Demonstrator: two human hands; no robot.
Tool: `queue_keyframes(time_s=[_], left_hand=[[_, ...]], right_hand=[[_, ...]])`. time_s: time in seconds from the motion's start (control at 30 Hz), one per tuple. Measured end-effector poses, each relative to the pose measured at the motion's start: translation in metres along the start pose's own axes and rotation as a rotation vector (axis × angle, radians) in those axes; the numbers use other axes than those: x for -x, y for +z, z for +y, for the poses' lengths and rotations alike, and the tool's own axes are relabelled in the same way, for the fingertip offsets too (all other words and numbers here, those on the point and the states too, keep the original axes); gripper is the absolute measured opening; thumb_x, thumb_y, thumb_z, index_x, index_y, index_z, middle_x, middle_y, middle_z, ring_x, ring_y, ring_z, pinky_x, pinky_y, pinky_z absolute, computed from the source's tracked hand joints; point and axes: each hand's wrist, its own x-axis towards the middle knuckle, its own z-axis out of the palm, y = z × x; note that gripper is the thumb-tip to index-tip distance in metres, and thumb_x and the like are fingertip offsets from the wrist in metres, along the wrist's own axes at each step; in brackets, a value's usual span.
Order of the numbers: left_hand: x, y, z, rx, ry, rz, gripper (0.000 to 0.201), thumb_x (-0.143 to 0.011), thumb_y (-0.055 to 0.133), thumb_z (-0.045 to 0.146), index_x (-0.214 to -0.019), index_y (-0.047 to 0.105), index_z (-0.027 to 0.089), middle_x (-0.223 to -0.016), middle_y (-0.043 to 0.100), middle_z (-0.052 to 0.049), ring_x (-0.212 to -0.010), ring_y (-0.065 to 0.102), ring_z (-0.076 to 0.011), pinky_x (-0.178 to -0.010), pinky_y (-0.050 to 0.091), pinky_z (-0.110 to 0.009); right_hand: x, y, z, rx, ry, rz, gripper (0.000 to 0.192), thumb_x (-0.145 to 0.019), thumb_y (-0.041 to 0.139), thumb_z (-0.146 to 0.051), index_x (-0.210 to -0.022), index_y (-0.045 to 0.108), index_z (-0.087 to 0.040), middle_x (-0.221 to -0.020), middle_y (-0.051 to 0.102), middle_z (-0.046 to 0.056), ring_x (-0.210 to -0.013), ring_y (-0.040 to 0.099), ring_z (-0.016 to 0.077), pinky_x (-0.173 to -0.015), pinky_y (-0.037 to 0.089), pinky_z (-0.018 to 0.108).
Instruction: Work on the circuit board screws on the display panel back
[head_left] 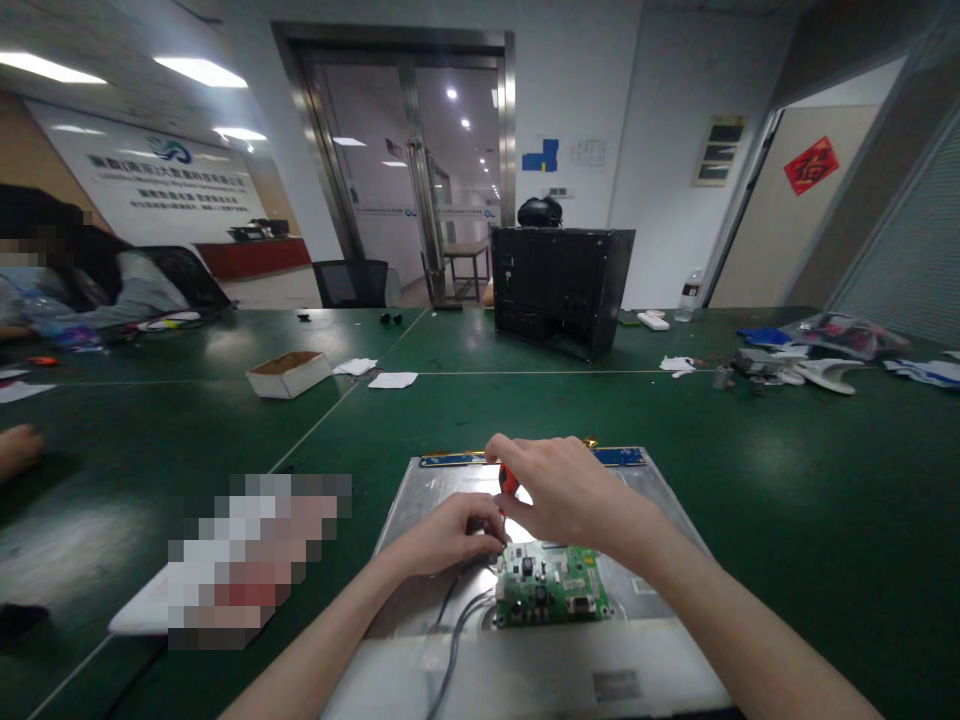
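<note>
A flat silver metal panel lies on the green table in front of me, with a small green circuit board on it and grey cables running toward me. A narrow blue board strip sits along its far edge. My right hand is closed over a red-handled screwdriver held upright just above the circuit board's far left corner. My left hand rests on the panel beside it, fingers curled near the tool's lower end; what they pinch is hidden.
A black computer case stands at the table's middle back. A small white cardboard box and paper scraps lie to the left. Loose parts and bags clutter the right. Another person sits at the far left. A blurred item lies at my near left.
</note>
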Motion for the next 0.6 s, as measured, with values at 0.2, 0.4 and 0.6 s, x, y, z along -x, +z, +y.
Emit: queue_keyframes(time_s=[0.2,0.4,0.6], left_hand=[[0.0003,0.0014,-0.0003,0.028,-0.017,0.006,0.007,-0.070,0.062,0.010,-0.074,0.065,0.016,-0.074,0.066,0.002,-0.071,0.059,-0.0149,-0.068,0.045,-0.024],[0.0003,0.0014,-0.0012,0.041,-0.038,-0.004,0.007,-0.071,0.063,0.012,-0.076,0.065,0.016,-0.074,0.066,0.002,-0.070,0.059,-0.0150,-0.064,0.045,-0.023],[0.0009,0.0015,-0.0011,0.053,-0.043,0.003,0.007,-0.072,0.063,0.013,-0.077,0.066,0.016,-0.074,0.065,0.001,-0.069,0.058,-0.0143,-0.063,0.045,-0.023]], right_hand=[[-0.0001,-0.0001,0.0004,0.040,0.018,-0.001,0.019,-0.085,0.057,-0.024,-0.103,0.051,-0.020,-0.085,0.072,0.002,-0.068,0.064,0.0182,-0.050,0.017,0.028],[-0.0004,-0.0008,-0.0001,0.032,0.020,-0.015,0.018,-0.084,0.057,-0.023,-0.101,0.051,-0.020,-0.085,0.071,0.002,-0.068,0.063,0.0167,-0.050,0.018,0.028],[0.0005,-0.0026,0.0002,0.057,0.026,0.001,0.014,-0.084,0.056,-0.024,-0.098,0.052,-0.020,-0.082,0.070,0.001,-0.065,0.061,0.0151,-0.049,0.017,0.028]])
